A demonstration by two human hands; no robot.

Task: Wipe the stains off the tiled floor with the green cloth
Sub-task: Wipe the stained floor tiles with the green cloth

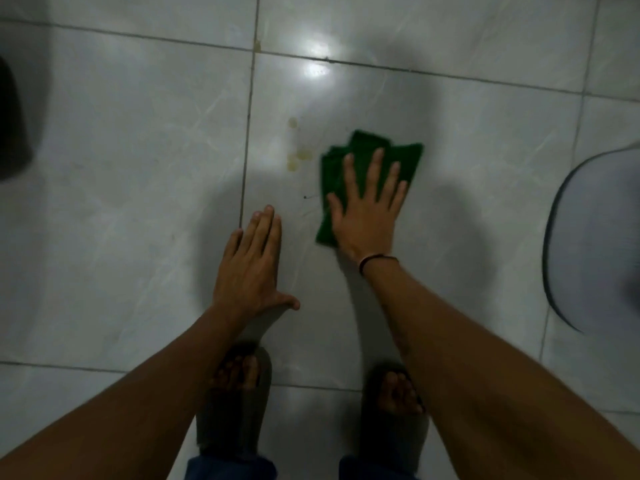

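A folded green cloth (401, 157) lies flat on the pale tiled floor (138, 168). My right hand (367, 209) presses down on it with fingers spread, covering its lower half. Just left of the cloth are several yellowish stains (298, 159), with another one (293, 122) a little farther away and one on the grout line (257, 46) at the top. My left hand (252, 265) rests flat on the bare tile, fingers together, to the lower left of the stains, holding nothing.
My two feet in dark sandals (235, 396) (398, 407) stand at the bottom. A grey rounded mat or lid (595, 237) lies at the right edge. A dark object (12, 126) sits at the left edge. A light glare (317, 64) reflects beyond the stains.
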